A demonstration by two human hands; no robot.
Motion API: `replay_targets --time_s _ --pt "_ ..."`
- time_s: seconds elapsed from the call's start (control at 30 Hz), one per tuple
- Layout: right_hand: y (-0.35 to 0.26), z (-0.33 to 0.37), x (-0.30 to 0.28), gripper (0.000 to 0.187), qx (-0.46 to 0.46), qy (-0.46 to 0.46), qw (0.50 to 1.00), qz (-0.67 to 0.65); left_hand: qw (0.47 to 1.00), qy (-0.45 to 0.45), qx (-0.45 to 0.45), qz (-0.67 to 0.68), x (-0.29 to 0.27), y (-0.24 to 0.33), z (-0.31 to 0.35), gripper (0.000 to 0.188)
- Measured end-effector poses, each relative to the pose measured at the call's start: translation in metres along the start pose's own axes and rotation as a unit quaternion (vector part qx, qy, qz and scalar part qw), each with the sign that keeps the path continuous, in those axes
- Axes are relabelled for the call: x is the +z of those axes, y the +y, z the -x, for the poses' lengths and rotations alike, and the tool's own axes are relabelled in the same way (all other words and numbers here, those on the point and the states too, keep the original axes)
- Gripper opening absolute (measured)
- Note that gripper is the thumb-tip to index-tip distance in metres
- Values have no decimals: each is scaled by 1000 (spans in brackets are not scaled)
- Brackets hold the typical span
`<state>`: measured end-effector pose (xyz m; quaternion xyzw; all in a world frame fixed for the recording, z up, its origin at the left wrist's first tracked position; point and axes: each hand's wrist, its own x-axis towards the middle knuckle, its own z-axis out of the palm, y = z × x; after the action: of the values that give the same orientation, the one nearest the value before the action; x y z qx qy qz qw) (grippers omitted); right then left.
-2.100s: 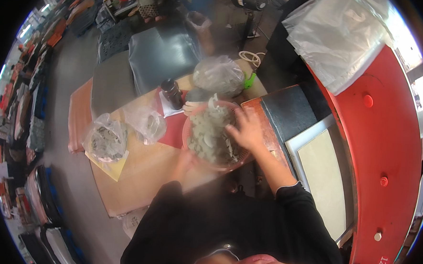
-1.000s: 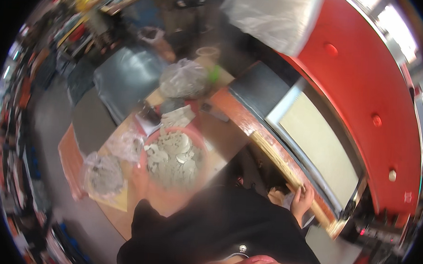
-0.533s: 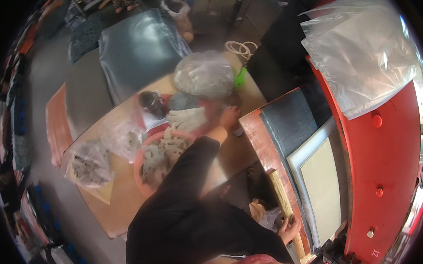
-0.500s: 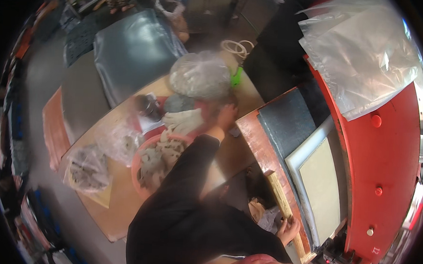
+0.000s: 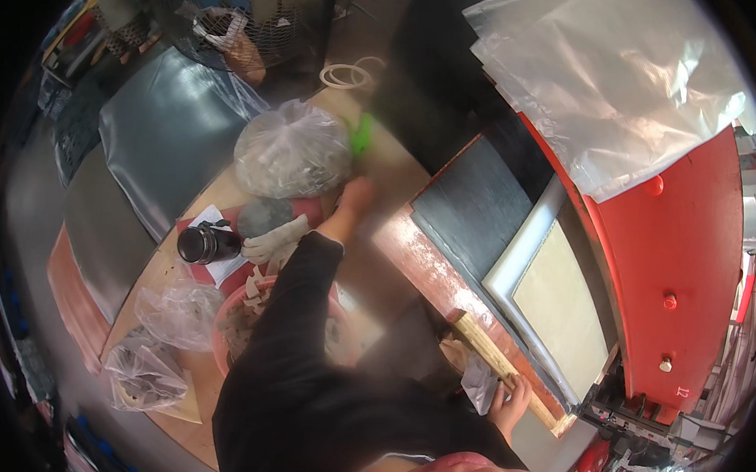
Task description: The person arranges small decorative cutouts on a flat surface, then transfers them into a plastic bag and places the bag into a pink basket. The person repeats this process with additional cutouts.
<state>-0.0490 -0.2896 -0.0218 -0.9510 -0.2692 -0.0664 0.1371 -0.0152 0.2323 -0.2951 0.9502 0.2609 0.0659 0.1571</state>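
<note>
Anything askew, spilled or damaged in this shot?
Nothing looks plainly spilled or damaged. The stack of translucent plastic sheets on the long red panel looks askew: its layers fan out unevenly and overhang the edge. The black sleeve partly hides the round pink basket, so spillage there can't be ruled out.

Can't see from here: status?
Left hand near filled plastic bag, grip unclear. Right hand on wooden strip. Left sleeve hides part of pink basket.

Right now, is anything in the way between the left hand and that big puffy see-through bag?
Nothing visible is. The left hand is right by the lower right side of the see-through bag. The white glove lies off to the side. Blur hides whether hand and bag touch.
</note>
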Motion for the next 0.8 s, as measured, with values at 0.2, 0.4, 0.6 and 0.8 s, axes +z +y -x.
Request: replay_targets --time_s 0.2,0.4,0.6,0.8 --pt "17 -14 -7 28 11 39 999 -10 965 248 -49 -66 -122 1 105 22" --pt "107 -12 -44 27 131 197 971 21 978 161 -73 -112 -189 11 283 23" --pt "218 -4 -69 28 234 291 926 46 979 160 -91 -84 -189 72 299 19" --pt "331 -15 -107 59 362 235 891 138 948 311 52 48 -199 208 217 16"
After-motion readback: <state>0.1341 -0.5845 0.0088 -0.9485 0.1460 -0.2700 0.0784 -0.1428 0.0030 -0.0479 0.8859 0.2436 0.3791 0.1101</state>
